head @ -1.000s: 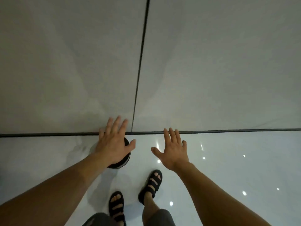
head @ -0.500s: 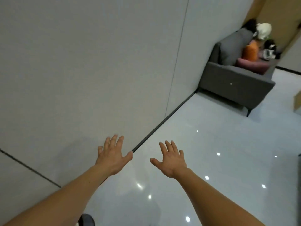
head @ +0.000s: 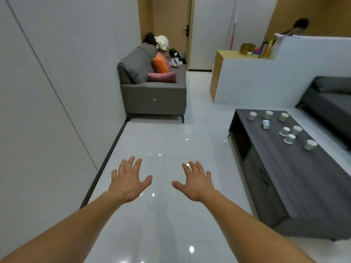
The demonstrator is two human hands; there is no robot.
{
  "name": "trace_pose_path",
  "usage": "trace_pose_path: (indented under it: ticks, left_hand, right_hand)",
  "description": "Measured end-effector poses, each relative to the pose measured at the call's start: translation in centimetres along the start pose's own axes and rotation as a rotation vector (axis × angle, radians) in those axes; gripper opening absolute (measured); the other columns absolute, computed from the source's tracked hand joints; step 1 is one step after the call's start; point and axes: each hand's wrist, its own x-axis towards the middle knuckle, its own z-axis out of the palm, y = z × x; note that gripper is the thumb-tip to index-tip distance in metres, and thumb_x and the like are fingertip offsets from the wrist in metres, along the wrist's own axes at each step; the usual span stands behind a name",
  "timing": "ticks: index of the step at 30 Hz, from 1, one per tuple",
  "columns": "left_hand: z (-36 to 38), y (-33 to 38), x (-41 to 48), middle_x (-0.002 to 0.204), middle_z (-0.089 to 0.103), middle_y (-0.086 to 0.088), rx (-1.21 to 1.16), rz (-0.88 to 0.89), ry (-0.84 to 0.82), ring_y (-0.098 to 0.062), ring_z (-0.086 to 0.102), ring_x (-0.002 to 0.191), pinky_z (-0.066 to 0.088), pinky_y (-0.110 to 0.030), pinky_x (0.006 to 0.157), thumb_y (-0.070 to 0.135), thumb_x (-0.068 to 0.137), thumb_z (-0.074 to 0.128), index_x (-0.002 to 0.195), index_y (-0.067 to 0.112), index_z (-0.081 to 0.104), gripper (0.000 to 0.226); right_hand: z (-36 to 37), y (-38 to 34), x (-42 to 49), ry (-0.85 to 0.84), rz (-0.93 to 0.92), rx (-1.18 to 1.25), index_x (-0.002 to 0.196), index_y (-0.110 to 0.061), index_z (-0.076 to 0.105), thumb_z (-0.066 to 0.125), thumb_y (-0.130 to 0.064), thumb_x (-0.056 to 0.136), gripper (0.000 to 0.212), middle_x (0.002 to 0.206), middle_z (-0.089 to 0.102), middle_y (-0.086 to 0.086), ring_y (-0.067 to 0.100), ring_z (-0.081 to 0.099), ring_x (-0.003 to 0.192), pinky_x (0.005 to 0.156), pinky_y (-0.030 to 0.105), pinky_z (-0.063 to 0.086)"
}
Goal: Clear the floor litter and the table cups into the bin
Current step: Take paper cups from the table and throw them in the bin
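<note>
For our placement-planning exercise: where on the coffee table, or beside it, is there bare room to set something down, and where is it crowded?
Free: the near half of the coffee table, from the nearest cup to its near end; also the floor between wall and table. Crowded: the far half, scattered with eight cups.

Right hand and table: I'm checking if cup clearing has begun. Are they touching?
Apart. The head view shows bare floor between the open right hand and the table, whose cups sit farther off.
</note>
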Motion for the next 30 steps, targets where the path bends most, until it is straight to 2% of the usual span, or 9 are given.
trace_pose_path:
  ticks: [8, 16, 23, 30]
  left_hand:
    - [2.7, 13.6, 14.8, 0.161, 0.004, 0.002, -0.040, 0.282, -0.062, -0.023, -0.001, 0.147, 0.014, -0.050, 0.115, 0.068, 0.088, 0.034, 0.152, 0.028, 0.011, 0.078]
    - [4.6, 24.9, 28.4, 0.160, 0.007, 0.001, -0.056, 0.503, -0.143, -0.023, 0.002, 0.147, 0.015, -0.047, 0.116, 0.066, 0.089, 0.035, 0.152, 0.026, 0.012, 0.078]
    - [6.7, 33.8, 36.2, 0.160, 0.007, -0.001, 0.000, 0.634, -0.238, -0.023, 0.002, 0.147, 0.014, -0.048, 0.117, 0.065, 0.089, 0.035, 0.152, 0.025, 0.010, 0.078]
    - [8.8, 46.2, 45.2, 0.160, 0.010, -0.002, 0.042, 0.692, -0.236, -0.024, 0.005, 0.147, 0.016, -0.049, 0.116, 0.064, 0.089, 0.037, 0.151, 0.024, 0.012, 0.078]
  right_hand:
    - [-4.6, 13.8, 5.2, 0.045, 0.301, 0.005, 0.156, -0.025, 0.008, 0.035, -0.072, 0.089, 0.086, 0.164, -0.003, 0.000, 0.023, -0.012, 0.149, 0.116, 0.058, 0.005]
    - [-9.4, 23.9, 12.2, 0.075, 0.531, 0.048, 0.156, -0.024, 0.010, 0.041, -0.067, 0.090, 0.084, 0.164, -0.002, -0.001, 0.022, -0.013, 0.149, 0.117, 0.059, 0.004]
    - [-11.6, 32.1, 17.7, 0.050, 0.635, 0.104, 0.156, -0.024, 0.007, 0.041, -0.068, 0.090, 0.086, 0.164, -0.003, 0.000, 0.022, -0.011, 0.149, 0.117, 0.059, 0.006]
    - [-14.6, 43.8, 24.3, 0.027, 0.679, 0.154, 0.156, -0.024, 0.006, 0.043, -0.065, 0.091, 0.086, 0.164, -0.004, -0.001, 0.022, -0.011, 0.150, 0.117, 0.057, 0.006]
